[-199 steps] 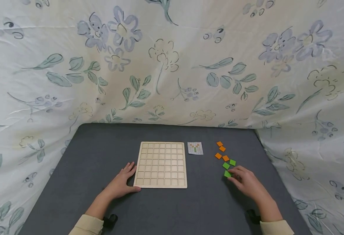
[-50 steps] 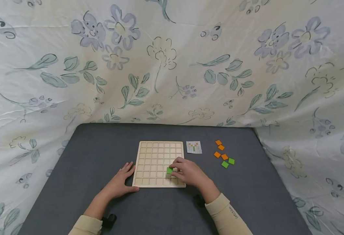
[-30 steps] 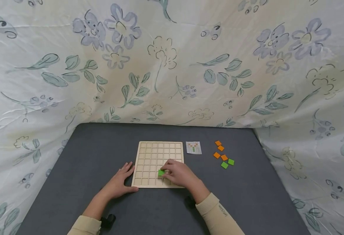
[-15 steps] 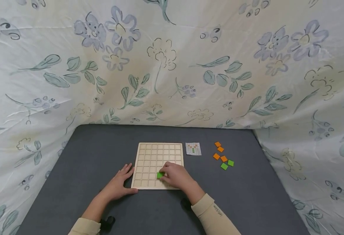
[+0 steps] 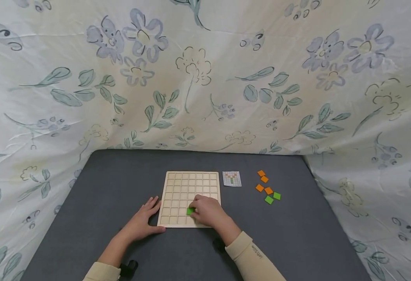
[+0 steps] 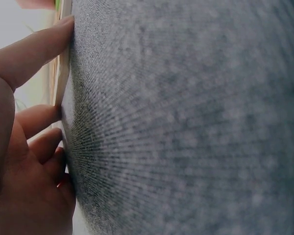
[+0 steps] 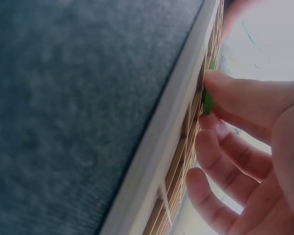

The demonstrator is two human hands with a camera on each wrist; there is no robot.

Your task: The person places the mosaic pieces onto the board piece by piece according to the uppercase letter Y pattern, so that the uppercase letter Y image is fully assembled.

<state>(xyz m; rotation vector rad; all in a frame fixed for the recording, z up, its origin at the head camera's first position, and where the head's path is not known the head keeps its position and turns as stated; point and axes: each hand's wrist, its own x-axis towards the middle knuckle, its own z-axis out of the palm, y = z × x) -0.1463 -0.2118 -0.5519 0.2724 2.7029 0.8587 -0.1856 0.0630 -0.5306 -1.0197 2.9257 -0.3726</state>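
So we'd call the grid board pale bare wood, pretty smooth. The green tile and orange tiles look matt, but we can't tell plastic from painted wood. The tabletop looks like matt grey cloth, finely textured up close. The little card seems paper, and the backdrop is creased cloth.

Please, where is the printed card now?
In the head view, the printed card lies right of centre, between the wooden grid board at its left and the orange tiles at its right.
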